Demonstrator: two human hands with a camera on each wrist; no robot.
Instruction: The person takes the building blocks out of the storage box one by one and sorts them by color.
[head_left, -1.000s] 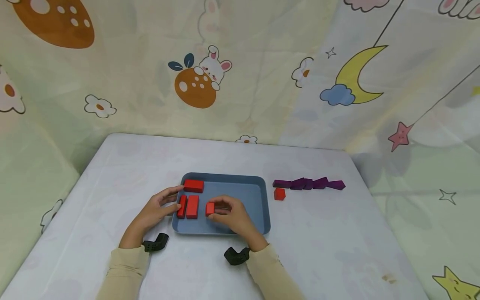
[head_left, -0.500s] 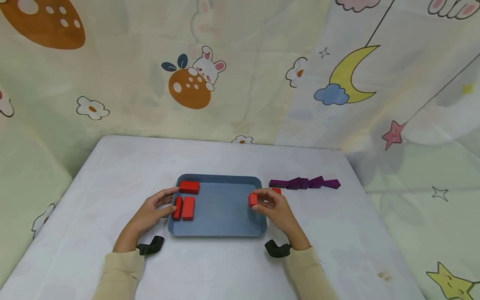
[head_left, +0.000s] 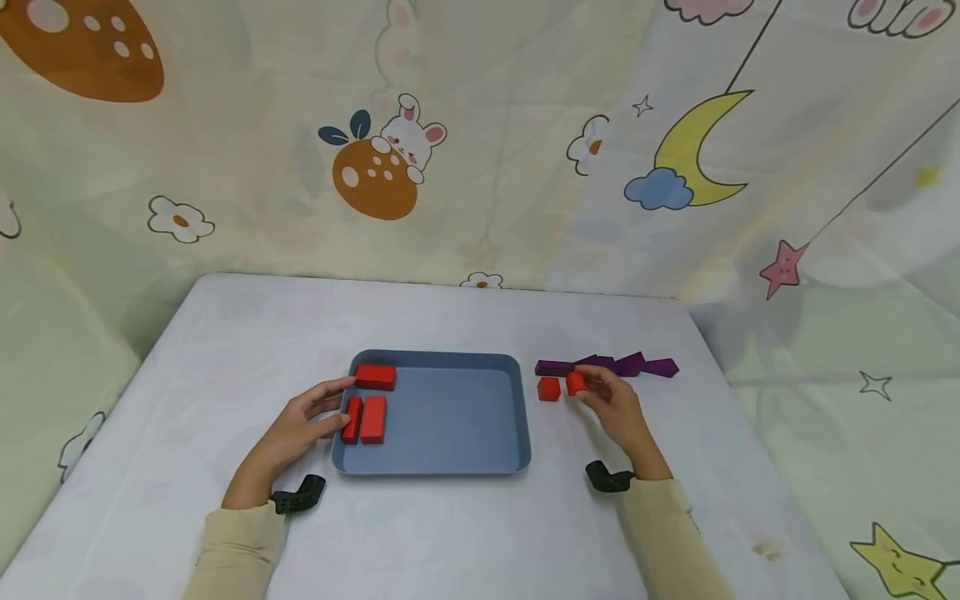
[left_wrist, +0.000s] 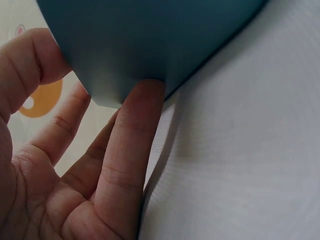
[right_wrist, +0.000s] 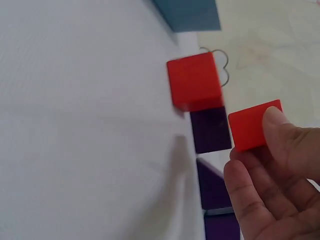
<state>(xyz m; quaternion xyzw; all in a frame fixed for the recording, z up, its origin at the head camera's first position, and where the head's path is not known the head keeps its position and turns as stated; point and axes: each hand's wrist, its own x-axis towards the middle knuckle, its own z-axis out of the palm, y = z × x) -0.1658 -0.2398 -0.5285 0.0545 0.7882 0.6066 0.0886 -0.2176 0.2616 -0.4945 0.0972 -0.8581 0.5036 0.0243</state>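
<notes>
— Where is the red block [right_wrist: 246,129] to be found?
— To the right of the tray [head_left: 450,425], in the right hand [head_left: 621,412]. It is pinched between thumb and fingers, and in the right wrist view it is seen raised off the desk [head_left: 450,533].
— How is it shaped?
— Small and box-like, in bright plain red, with flat faces and crisp edges. One face is partly hidden by the thumb.
— What is set close around it?
— A red cube [head_left: 548,389] is placed just to its left, between it and the tray. Just behind, a row of purple pieces [head_left: 630,364] is laid out, and part of that row is covered by the right hand. Whether the row is touched cannot be told.
— And in the tray?
— Three red pieces are kept at its left side: a bar [head_left: 375,377] at the far corner, a thin bar [head_left: 352,419] along the left wall, a wider bar [head_left: 373,419] beside that.
— And the left hand [head_left: 303,421]?
— The tray's left rim is gripped by it; a finger is pressed to the outer wall. Behind the desk, a printed cloth [head_left: 480,183] is hung.
</notes>
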